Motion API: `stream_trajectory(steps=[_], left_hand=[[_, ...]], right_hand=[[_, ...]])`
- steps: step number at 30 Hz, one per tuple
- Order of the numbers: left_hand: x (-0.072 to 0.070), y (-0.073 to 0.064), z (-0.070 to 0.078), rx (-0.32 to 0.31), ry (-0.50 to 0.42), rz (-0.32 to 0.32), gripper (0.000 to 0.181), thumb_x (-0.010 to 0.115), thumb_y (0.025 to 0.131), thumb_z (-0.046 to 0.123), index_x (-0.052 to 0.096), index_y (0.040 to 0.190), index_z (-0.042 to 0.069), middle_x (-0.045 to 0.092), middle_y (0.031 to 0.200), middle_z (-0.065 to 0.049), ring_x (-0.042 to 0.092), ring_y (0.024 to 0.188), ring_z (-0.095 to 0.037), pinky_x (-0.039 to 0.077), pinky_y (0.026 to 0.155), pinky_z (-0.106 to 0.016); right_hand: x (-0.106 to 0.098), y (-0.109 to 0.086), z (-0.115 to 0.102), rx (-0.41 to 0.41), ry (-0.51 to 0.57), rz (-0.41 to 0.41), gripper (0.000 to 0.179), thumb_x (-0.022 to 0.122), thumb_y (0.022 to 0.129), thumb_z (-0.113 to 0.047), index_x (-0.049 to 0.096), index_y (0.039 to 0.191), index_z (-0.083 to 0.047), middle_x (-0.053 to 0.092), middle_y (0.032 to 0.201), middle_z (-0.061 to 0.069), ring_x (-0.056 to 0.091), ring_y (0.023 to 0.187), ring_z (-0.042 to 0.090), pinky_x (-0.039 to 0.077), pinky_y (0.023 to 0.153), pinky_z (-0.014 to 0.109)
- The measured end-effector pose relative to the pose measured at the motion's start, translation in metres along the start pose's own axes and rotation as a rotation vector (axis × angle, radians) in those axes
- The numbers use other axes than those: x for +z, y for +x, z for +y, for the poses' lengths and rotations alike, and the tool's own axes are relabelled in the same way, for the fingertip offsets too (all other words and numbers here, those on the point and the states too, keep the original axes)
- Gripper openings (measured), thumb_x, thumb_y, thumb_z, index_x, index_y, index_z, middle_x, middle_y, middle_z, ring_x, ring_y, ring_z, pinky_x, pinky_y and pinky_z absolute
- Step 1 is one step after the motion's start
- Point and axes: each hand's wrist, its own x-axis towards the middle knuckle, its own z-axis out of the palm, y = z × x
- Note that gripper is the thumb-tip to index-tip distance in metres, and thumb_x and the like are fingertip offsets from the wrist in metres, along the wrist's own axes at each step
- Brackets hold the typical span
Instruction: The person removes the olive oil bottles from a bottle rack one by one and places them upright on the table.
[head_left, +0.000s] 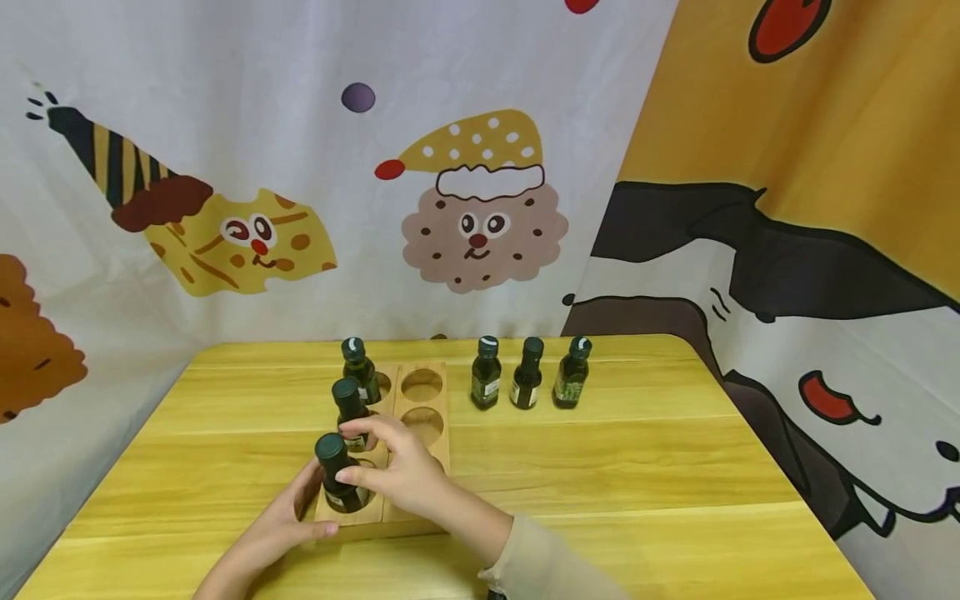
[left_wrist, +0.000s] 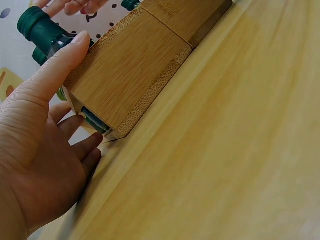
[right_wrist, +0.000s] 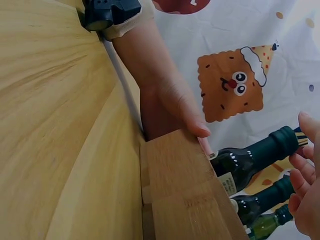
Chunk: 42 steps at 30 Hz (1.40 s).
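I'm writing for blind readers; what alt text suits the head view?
A person's left hand holds the near-left corner of a wooden holder on a table, while the right hand is at the nearest bottle of three inside. Three more bottles stand farther right, before a cartoon-print cloth.

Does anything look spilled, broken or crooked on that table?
Nothing stands out: three bottles stand in the wooden rack, three other bottles stand upright on the table, and no spill or breakage shows.
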Motion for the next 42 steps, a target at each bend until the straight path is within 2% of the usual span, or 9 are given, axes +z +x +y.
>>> stream_trajectory(steps=[4,8,13,19,25,29,32,36,42], left_hand=[[-0.001,0.0,-0.001,0.0,0.008,0.004,0.097,0.074,0.082,0.007,0.007,0.152,-0.001,0.014,0.152,-0.03,0.01,0.138,-0.043,0.023,0.093,-0.006],[-0.001,-0.001,0.002,-0.01,0.006,0.003,0.097,0.074,0.083,0.008,0.006,0.152,-0.001,0.012,0.153,-0.031,0.01,0.138,-0.045,0.024,0.093,-0.007],[-0.001,-0.001,0.004,-0.024,0.012,0.0,0.098,0.074,0.083,0.009,0.005,0.152,-0.001,0.01,0.153,-0.03,0.009,0.138,-0.046,0.024,0.093,-0.007],[0.0,0.0,0.004,-0.017,0.008,-0.002,0.099,0.074,0.082,0.008,0.004,0.152,-0.002,0.01,0.153,-0.031,0.008,0.139,-0.046,0.022,0.092,-0.005],[0.0,0.0,0.003,-0.027,0.012,-0.003,0.099,0.074,0.083,0.009,0.003,0.151,-0.003,0.009,0.153,-0.031,0.007,0.138,-0.046,0.022,0.092,-0.005],[0.0,0.0,0.004,-0.027,0.03,-0.002,0.099,0.074,0.083,0.009,0.003,0.151,-0.005,0.011,0.152,-0.032,0.01,0.138,-0.046,0.023,0.093,-0.006],[0.001,0.0,0.004,-0.03,0.041,0.003,0.099,0.074,0.083,0.009,0.004,0.151,-0.005,0.013,0.152,-0.032,0.012,0.137,-0.046,0.024,0.093,-0.007],[0.001,-0.001,0.004,-0.031,0.033,0.008,0.099,0.074,0.082,0.009,0.005,0.151,-0.004,0.014,0.152,-0.032,0.012,0.137,-0.045,0.024,0.092,-0.006],[0.001,0.0,0.002,-0.015,0.008,0.004,0.099,0.074,0.081,0.007,0.006,0.151,-0.003,0.012,0.153,-0.031,0.008,0.138,-0.044,0.022,0.093,-0.005]], right_hand=[[0.006,0.002,0.001,0.045,0.0,0.0,0.043,0.076,0.084,-0.022,0.061,0.124,-0.016,0.059,0.121,-0.009,0.055,0.097,0.016,0.052,0.074,0.032],[0.012,0.005,0.003,0.058,0.008,0.002,0.042,0.075,0.085,-0.022,0.061,0.124,-0.017,0.06,0.119,-0.004,0.054,0.097,0.012,0.051,0.078,0.029],[0.017,0.007,0.005,0.098,0.03,0.0,0.039,0.072,0.087,-0.024,0.061,0.125,-0.019,0.058,0.115,-0.007,0.054,0.097,0.011,0.05,0.078,0.026],[0.022,0.009,0.009,0.078,0.021,0.052,0.036,0.072,0.088,-0.022,0.064,0.121,-0.013,0.059,0.101,-0.005,0.054,0.089,0.011,0.048,0.069,0.021],[0.025,0.009,0.008,0.057,-0.001,0.094,0.034,0.075,0.084,-0.019,0.066,0.117,-0.014,0.054,0.084,-0.001,0.048,0.082,0.006,0.046,0.066,0.019],[0.026,0.008,0.004,0.064,-0.014,0.101,0.033,0.075,0.084,-0.019,0.066,0.116,-0.015,0.051,0.083,-0.007,0.045,0.079,0.004,0.043,0.063,0.017],[0.025,0.008,0.003,0.052,-0.01,0.107,0.033,0.075,0.084,-0.018,0.066,0.116,-0.015,0.05,0.083,-0.006,0.044,0.078,0.004,0.042,0.062,0.016],[0.021,0.007,-0.001,0.017,-0.002,0.112,0.032,0.073,0.085,-0.017,0.065,0.116,-0.014,0.05,0.082,-0.001,0.044,0.077,0.007,0.042,0.062,0.018],[0.013,0.01,-0.012,-0.025,0.035,0.12,0.034,0.075,0.083,-0.013,0.065,0.116,-0.01,0.052,0.083,0.009,0.048,0.076,0.024,0.044,0.067,0.022]])
